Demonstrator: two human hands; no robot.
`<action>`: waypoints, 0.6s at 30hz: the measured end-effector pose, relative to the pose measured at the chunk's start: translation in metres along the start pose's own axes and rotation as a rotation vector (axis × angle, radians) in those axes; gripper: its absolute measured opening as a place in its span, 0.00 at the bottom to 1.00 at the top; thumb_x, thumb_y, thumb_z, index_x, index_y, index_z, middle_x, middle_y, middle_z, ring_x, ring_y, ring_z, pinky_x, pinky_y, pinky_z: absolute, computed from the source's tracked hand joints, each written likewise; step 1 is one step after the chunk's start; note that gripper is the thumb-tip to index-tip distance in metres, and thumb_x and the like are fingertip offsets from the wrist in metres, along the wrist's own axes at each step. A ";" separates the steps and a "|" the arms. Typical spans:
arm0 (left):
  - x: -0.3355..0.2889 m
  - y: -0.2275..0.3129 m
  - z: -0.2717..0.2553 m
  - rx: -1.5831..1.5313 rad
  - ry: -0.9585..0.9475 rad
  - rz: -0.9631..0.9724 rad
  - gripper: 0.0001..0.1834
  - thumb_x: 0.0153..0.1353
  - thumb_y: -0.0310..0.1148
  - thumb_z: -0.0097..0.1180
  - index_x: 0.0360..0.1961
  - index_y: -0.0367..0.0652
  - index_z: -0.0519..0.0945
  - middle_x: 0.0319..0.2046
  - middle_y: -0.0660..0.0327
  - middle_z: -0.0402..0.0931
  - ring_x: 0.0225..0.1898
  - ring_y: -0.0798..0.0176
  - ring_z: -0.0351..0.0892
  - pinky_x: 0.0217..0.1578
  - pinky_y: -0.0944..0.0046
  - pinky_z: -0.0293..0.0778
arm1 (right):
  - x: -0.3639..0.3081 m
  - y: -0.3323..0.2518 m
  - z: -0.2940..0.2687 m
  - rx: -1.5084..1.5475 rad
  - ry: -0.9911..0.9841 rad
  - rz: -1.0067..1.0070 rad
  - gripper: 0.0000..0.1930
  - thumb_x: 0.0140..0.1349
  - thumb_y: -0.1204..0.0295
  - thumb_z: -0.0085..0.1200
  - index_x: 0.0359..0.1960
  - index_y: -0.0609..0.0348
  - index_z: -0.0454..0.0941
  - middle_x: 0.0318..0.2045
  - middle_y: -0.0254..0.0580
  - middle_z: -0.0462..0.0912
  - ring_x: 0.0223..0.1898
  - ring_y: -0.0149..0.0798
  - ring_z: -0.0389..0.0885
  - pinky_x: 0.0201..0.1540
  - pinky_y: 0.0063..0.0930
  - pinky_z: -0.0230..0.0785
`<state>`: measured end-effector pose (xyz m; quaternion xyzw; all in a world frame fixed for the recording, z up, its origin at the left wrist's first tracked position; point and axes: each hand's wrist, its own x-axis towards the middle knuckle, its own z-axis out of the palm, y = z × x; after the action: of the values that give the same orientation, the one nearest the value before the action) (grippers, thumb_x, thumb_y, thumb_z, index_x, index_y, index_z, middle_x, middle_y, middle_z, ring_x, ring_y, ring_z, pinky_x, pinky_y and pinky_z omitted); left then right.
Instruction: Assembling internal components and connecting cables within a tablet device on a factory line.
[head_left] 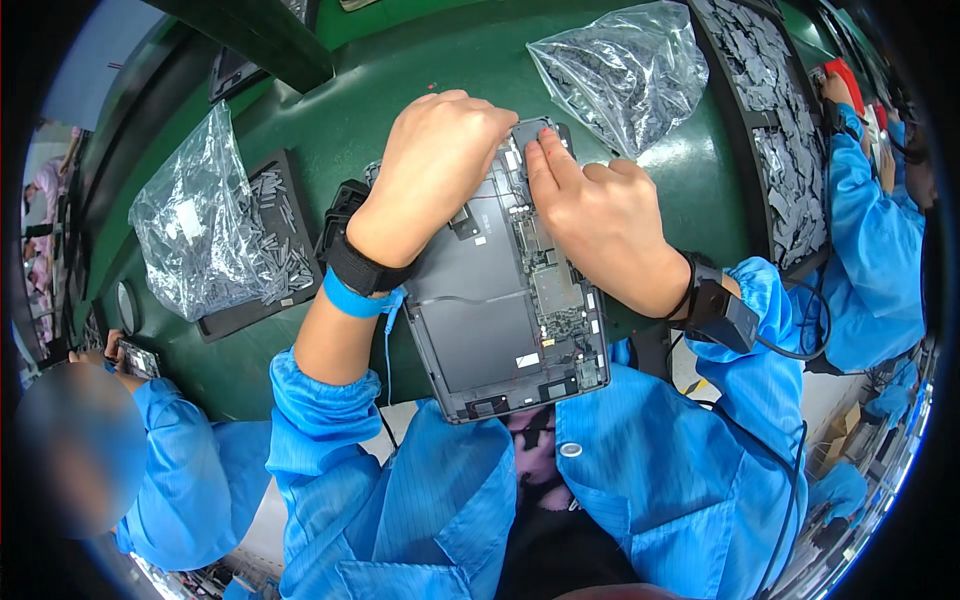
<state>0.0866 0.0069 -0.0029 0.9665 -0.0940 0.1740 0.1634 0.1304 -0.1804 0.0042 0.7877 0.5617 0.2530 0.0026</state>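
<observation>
An opened tablet [470, 345] lies on the green bench in front of me, its large black battery and a circuit board [555, 285] exposed. My left hand [425, 165] is closed over the far edge, fingertips bunched near the far right corner. What they hold, if anything, is hidden. With index and middle fingers stretched out together, my right hand [600, 220] presses on a grey piece [527, 133] at that corner; its other fingers are folded. A blue wrist strap [355, 298] with a cord and a black band circle my left wrist.
Left of the tablet, a clear bag [190, 225] of small dark parts rests partly on a black tray [290, 205] with loose strips. Another clear bag [625, 75] lies far right, beside a long tray [785, 140] of grey pieces. People in blue sleeves work on both sides.
</observation>
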 end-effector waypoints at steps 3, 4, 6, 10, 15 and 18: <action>0.000 0.001 0.003 -0.017 0.033 -0.003 0.08 0.54 0.28 0.60 0.35 0.38 0.85 0.33 0.56 0.84 0.35 0.52 0.80 0.42 0.55 0.75 | -0.001 0.008 0.003 0.031 -0.020 -0.050 0.17 0.46 0.72 0.55 0.40 0.63 0.83 0.41 0.51 0.85 0.16 0.27 0.77 0.20 0.22 0.66; -0.001 0.001 0.002 -0.017 0.040 -0.021 0.08 0.53 0.27 0.60 0.35 0.39 0.85 0.32 0.56 0.84 0.35 0.52 0.80 0.42 0.55 0.75 | -0.002 0.013 0.005 0.087 -0.005 -0.072 0.18 0.47 0.72 0.54 0.41 0.64 0.82 0.42 0.51 0.85 0.16 0.28 0.78 0.20 0.23 0.67; -0.003 0.000 0.002 -0.007 0.035 -0.027 0.08 0.53 0.27 0.60 0.35 0.39 0.85 0.32 0.56 0.83 0.35 0.53 0.80 0.42 0.55 0.75 | -0.002 0.014 0.005 0.144 0.011 -0.100 0.18 0.48 0.72 0.54 0.42 0.65 0.82 0.42 0.50 0.85 0.16 0.29 0.79 0.20 0.23 0.68; -0.003 0.003 0.005 0.038 0.030 -0.025 0.08 0.53 0.27 0.60 0.34 0.39 0.84 0.32 0.56 0.83 0.35 0.52 0.80 0.42 0.55 0.75 | -0.001 0.017 0.001 0.143 -0.122 -0.078 0.20 0.51 0.73 0.53 0.47 0.64 0.80 0.48 0.49 0.83 0.17 0.31 0.79 0.21 0.24 0.70; 0.002 0.006 0.004 0.044 0.027 -0.035 0.07 0.54 0.27 0.59 0.33 0.38 0.84 0.31 0.56 0.83 0.35 0.51 0.80 0.44 0.53 0.74 | 0.000 0.008 -0.010 -0.039 -0.259 -0.151 0.22 0.51 0.72 0.53 0.49 0.67 0.80 0.49 0.60 0.81 0.24 0.35 0.84 0.20 0.25 0.71; -0.004 0.011 0.001 -0.001 -0.002 -0.052 0.08 0.56 0.27 0.57 0.36 0.37 0.84 0.33 0.54 0.83 0.37 0.49 0.79 0.46 0.52 0.73 | 0.005 -0.001 -0.010 -0.097 -0.343 -0.181 0.22 0.50 0.72 0.53 0.48 0.68 0.80 0.50 0.65 0.79 0.27 0.36 0.85 0.21 0.27 0.72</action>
<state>0.0810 -0.0030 -0.0023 0.9687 -0.0691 0.1689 0.1683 0.1261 -0.1785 0.0145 0.7644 0.6087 0.1407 0.1591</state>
